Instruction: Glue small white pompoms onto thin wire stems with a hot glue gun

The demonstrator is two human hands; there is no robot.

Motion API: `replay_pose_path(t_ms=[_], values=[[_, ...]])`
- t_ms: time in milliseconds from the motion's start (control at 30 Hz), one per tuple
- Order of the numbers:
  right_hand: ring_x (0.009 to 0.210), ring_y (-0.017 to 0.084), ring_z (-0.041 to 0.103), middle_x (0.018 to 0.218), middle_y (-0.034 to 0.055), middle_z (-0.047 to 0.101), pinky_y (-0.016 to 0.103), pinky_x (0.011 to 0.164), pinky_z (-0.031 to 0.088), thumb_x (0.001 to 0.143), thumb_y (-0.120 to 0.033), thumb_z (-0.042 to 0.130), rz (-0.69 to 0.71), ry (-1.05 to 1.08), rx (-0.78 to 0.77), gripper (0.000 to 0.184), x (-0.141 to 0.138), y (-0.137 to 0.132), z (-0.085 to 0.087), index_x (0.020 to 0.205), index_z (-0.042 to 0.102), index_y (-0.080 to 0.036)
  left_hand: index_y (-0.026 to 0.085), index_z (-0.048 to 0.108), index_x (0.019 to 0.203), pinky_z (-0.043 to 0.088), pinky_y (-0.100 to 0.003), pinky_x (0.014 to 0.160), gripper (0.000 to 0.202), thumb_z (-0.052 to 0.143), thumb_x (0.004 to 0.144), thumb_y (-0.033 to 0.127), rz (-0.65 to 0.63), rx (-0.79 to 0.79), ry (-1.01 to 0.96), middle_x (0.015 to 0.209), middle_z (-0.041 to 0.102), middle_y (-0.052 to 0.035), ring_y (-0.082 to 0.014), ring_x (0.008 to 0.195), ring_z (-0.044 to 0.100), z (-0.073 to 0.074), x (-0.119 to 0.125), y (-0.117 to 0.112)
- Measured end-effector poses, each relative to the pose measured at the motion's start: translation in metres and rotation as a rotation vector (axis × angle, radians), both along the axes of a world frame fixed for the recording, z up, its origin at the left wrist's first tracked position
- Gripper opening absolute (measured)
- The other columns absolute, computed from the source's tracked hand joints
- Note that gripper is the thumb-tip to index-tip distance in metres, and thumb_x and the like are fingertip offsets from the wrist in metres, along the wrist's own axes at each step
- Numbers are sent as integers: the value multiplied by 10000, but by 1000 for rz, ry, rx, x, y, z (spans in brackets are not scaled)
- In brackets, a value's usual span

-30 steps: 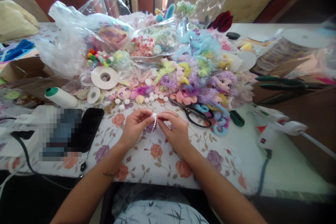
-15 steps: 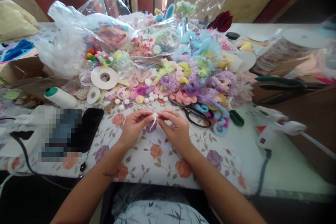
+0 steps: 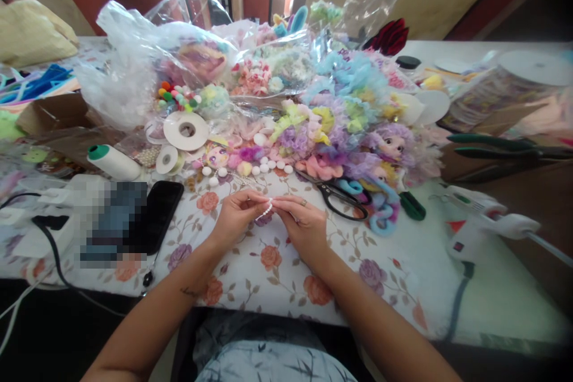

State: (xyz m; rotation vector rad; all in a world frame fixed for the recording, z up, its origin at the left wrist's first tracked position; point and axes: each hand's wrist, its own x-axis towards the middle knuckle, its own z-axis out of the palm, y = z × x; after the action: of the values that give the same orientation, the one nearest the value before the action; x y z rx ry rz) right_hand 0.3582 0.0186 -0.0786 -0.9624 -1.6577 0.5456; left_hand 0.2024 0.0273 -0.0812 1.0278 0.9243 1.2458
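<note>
My left hand (image 3: 236, 216) and my right hand (image 3: 301, 225) meet over the flowered tablecloth (image 3: 268, 262), fingertips pinched together. Between them is a short string of small white pearl beads (image 3: 265, 210), held at both ends and lying nearly level. Just beyond the hands lie loose white pompoms (image 3: 264, 167) and black-handled scissors (image 3: 336, 196). A pile of pastel fabric flowers and small doll heads (image 3: 340, 125) fills the table behind.
A black phone (image 3: 152, 215) and a blurred device lie at the left, with a white thread spool (image 3: 114, 162) and ribbon rolls (image 3: 186, 130) behind. A white glue gun (image 3: 483, 224) with its cord lies at the right. Plastic bags (image 3: 129, 65) of craft items stand at the back.
The bead string, which hung down from my fingers, now lies slanted between both hands. The view has shifted slightly, so everything sits a little to the right.
</note>
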Motion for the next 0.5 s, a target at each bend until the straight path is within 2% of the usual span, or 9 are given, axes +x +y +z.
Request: replay_pose_path(t_ms=[100,233,367,500], values=[[787,174,702,866,32,750,300,749,581,842,-163,656,-27,16,-34,135,0,1,3,877,753,-249,165,719,778,498,-227,642,170,807,682,273,-29,-57,-33,746,660,-7,-100,671,609,1,0,0],[808,190,696,887,29,747,315,745,581,801,-242,708,-8,131,-186,98,1,2,8,891,748,-250,177,707,875,494,-221,638,250,815,672,276,-75,-121,-78,758,688,-10,-102,664,619,3,-1,0],[804,176,694,919,29,739,305,755,582,795,-244,711,122,264,-329,122,3,3,11,914,739,-233,176,701,877,494,-218,621,251,814,671,264,-32,-91,-50,783,693,-17,-107,678,619,7,-3,0],[783,167,686,911,28,725,309,764,585,791,-250,720,104,285,-349,155,4,3,9,945,728,-230,177,709,880,516,-240,643,226,793,697,277,20,-8,50,859,704,-39,-130,731,637,10,-3,-1]])
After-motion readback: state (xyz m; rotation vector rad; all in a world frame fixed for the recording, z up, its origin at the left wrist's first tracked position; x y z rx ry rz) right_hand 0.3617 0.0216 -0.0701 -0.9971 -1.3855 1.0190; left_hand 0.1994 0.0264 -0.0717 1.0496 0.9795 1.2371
